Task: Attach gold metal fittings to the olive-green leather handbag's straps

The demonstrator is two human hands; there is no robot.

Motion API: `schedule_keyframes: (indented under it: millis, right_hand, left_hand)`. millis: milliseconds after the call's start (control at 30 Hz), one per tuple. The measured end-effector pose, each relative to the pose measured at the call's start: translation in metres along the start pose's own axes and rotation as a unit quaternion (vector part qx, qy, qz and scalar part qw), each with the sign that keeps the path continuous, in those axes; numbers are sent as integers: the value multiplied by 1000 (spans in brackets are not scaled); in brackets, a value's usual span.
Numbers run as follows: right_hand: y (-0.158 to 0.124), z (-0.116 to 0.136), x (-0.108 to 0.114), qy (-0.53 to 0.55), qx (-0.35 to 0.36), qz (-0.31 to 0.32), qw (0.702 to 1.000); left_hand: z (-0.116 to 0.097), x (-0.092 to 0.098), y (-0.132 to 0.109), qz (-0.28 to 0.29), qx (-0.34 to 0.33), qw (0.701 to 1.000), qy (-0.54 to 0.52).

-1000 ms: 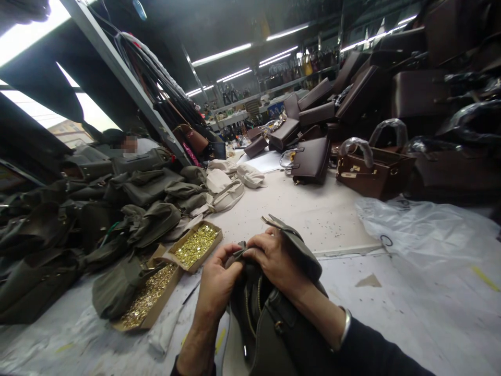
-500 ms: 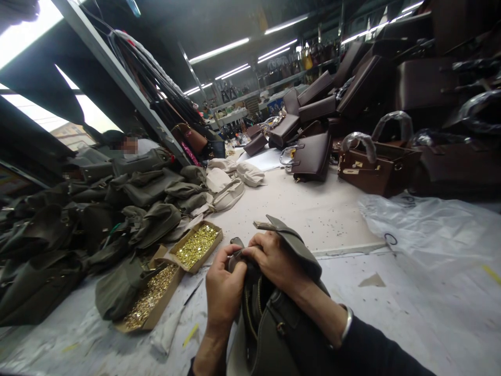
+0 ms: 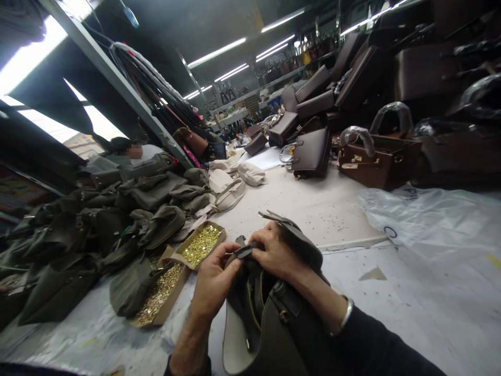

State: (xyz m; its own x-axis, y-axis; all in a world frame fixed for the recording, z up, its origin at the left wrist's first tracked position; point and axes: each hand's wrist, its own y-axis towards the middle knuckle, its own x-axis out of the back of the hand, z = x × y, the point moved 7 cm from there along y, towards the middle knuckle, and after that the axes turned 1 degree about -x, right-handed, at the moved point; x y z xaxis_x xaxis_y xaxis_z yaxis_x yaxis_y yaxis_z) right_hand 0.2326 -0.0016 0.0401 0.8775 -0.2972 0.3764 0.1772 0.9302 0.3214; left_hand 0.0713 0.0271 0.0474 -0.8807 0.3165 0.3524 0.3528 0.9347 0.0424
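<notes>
A dark olive handbag [image 3: 282,329] stands in front of me with its top gaping, a brass zip [image 3: 254,300] showing inside. At its far rim a short strap tab [image 3: 245,252] is pinched by my left hand [image 3: 215,277] between thumb and fingers. My right hand [image 3: 274,253] grips the same tab from the other side, its fingertips partly hidden. Behind my right wrist, a flap [image 3: 299,237] of the bag sticks up. Left of the hands are cardboard boxes of small metal fittings, one with yellow-gold pieces [image 3: 201,245], one with copper-gold pieces [image 3: 160,295].
Olive bags [image 3: 66,261] lie heaped on the left, with a person [image 3: 135,151] beyond them. Pale bags [image 3: 230,188] lie past the boxes. Brown handbags [image 3: 379,159] are piled at the back right, with clear plastic sheeting [image 3: 426,224] in front.
My left hand has shifted left and slightly down, opening a gap to my right hand. The tab between them is now more exposed. The view has tilted slightly.
</notes>
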Motion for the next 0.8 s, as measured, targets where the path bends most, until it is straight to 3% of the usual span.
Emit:
schedule_keyframes:
  millis: [133,367,533,667,800]
  right_hand:
    - [1,-4,1,13,-12,-3,1000]
    - [3,-16,-1,26,-46,10,999]
    - [4,-18,1,38,-57,6,998]
    - [5,-22,2,41,-64,14,997]
    - [6,-25,1,45,-74,20,996]
  left_hand:
    - [-2,5,2,-26,-32,998,37]
    - [16,6,12,-65,11,998,0]
    - [6,6,13,-99,-43,992,62]
    - [20,0,18,-74,39,995,-62]
    - [33,-8,23,-51,118,972,-199]
